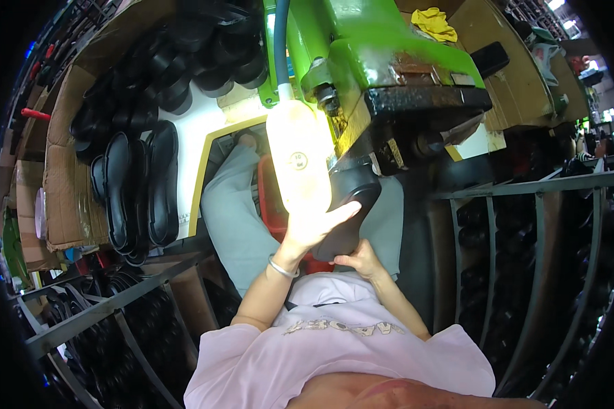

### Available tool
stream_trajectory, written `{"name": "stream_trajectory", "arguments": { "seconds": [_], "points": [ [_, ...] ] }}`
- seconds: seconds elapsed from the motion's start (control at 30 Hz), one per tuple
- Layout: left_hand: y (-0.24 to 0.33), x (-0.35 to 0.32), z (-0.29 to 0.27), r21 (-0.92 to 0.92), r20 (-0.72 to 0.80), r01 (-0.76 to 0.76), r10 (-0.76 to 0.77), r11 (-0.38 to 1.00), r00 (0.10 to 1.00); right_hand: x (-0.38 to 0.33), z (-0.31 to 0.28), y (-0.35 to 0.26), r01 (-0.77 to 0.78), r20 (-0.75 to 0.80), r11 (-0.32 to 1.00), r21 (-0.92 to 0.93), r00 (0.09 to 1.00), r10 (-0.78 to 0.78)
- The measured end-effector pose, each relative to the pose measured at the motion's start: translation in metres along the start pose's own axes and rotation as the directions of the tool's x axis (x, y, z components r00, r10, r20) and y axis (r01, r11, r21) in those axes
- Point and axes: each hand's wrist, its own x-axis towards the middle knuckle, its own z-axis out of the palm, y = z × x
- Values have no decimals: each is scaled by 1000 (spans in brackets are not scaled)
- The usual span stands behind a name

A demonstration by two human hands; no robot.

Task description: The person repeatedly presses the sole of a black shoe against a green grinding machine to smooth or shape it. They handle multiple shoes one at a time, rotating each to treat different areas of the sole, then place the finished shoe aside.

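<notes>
A black shoe sole [344, 221] is held between my two hands, below the black head of a green machine [416, 68]. Its far end reaches up under that head. My left hand [310, 232] grips the sole's left side, thumb lying across its face; the other fingers are hidden by a bright white lamp [297, 136] and the sole. At the near end, my right hand [363, 260] is closed on the sole's edge with the thumb on top. Whether the sole touches the machine's working part cannot be seen.
On the left, several black soles [162, 184] stand beside a heap of black soles [177, 68] against a cardboard box [65, 177]. Metal racks [106, 313] flank me, the right rack [532, 187] holding dark items. A yellow cloth [434, 24] lies behind the machine. A red bin [271, 198] sits between my legs.
</notes>
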Motion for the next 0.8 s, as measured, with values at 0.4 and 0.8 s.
{"name": "stream_trajectory", "arguments": {
  "seconds": [0.4, 0.8],
  "points": [
    [2, -8, 9, -116, -105, -54, 42, 992, 994, -10, -74, -104, 588, -479, 798, 131, 742, -469],
    [4, -20, -1, -364, -115, 13, -59, 931, 992, 21, -67, -210, 604, -315, 759, -244, 691, -651]
  ]
}}
